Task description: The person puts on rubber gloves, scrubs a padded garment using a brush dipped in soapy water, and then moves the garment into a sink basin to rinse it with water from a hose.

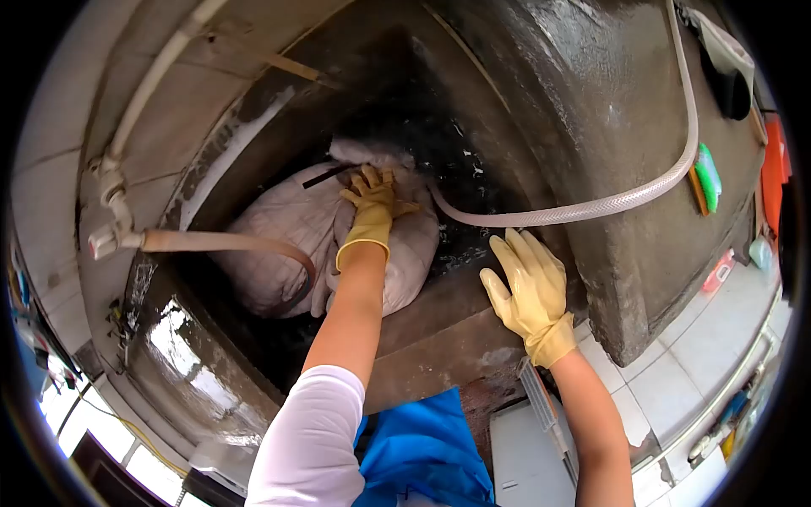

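Note:
A pale, bulky wet cloth (279, 224) lies bunched in dark water (456, 160) in a concrete basin (439, 346). My left hand (370, 207), in a yellow rubber glove, presses flat on top of the cloth with its fingers apart. Just beside those fingertips, a thin dark strip (325, 176) rests on the cloth; I cannot make out what it is. My right hand (530, 291), gloved the same way, is open with fingers stretched out at the basin's near right edge. Between this hand and the cloth, a clear braided hose (583, 211) runs down into the water.
At the left, a pipe with a tap (110, 237) feeds a second hose (224, 242) that bends down over the cloth. A green-topped scrubbing brush (708, 177) sits on the concrete ledge (642, 262) at the right. White floor tiles (659, 380) lie below that ledge.

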The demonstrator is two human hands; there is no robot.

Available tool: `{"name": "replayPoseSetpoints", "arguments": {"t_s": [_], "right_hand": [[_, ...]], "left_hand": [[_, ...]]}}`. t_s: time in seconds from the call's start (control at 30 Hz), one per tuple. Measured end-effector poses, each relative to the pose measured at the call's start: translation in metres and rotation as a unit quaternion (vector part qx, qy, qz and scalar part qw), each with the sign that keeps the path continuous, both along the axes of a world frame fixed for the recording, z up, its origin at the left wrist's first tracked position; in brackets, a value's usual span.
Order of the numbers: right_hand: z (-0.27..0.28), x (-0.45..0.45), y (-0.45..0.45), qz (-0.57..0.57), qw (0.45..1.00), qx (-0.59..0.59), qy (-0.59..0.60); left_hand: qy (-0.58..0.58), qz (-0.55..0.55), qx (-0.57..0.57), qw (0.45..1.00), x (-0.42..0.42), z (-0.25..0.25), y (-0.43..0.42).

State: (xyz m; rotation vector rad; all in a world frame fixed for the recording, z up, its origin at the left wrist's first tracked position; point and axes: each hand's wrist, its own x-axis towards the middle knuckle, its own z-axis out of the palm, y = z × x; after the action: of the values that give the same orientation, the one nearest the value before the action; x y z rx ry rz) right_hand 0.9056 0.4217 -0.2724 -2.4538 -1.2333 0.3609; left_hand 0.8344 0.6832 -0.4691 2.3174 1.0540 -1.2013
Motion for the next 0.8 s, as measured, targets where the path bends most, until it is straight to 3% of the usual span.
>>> {"name": "replayPoseSetpoints", "arguments": {"t_s": [0.1, 0.2, 0.3, 0.4, 0.43, 0.47, 0.5, 0.57, 0.6, 0.67, 0.73, 0.8], "right_hand": [[-0.002, 0.003, -0.003, -0.004, 1.0, -0.005, 0.025], [-0.004, 0.003, -0.006, 0.0, 0.999, -0.036, 0.034], [-0.006, -0.001, -0.009, -0.007, 1.0, -0.01, 0.021], [-0.01, -0.005, -0.016, -0.017, 1.0, 0.018, -0.008], [-0.013, -0.007, -0.019, -0.024, 0.999, 0.033, -0.015], [-0.014, -0.009, -0.019, -0.036, 0.999, 0.028, -0.014], [-0.009, -0.009, -0.018, -0.05, 0.998, 0.037, -0.009], [-0.011, -0.011, -0.022, -0.053, 0.998, 0.042, -0.016], [-0.013, -0.011, -0.023, -0.062, 0.997, 0.046, -0.014], [-0.016, -0.012, -0.026, -0.054, 0.998, 0.039, 0.011], [-0.019, -0.011, -0.027, -0.061, 0.997, 0.042, 0.001], [-0.017, -0.013, -0.028, -0.052, 0.998, 0.033, 0.005]], "left_hand": [[0.099, -0.033, -0.004, 0.995, 0.003, -0.019, 0.004], [0.085, -0.029, -0.005, 0.996, -0.007, -0.03, 0.007], [0.022, -0.018, -0.022, 0.999, -0.023, -0.035, 0.024], [-0.132, 0.009, -0.083, 0.988, -0.044, -0.054, 0.053], [-0.098, -0.125, -0.04, 0.986, -0.041, -0.015, 0.046], [-0.133, -0.046, -0.05, 0.989, -0.034, 0.038, 0.031], [-0.128, -0.061, -0.052, 0.989, -0.031, 0.079, 0.025], [-0.13, 0.105, -0.011, 0.986, -0.04, 0.142, 0.02], [-0.21, 0.079, -0.019, 0.974, -0.067, 0.148, 0.027], [-0.295, 0.128, -0.023, 0.946, -0.101, 0.174, 0.037], [-0.365, 0.281, -0.075, 0.884, -0.132, 0.187, 0.069], [-0.402, 0.361, -0.093, 0.836, -0.152, 0.227, 0.08]]}}
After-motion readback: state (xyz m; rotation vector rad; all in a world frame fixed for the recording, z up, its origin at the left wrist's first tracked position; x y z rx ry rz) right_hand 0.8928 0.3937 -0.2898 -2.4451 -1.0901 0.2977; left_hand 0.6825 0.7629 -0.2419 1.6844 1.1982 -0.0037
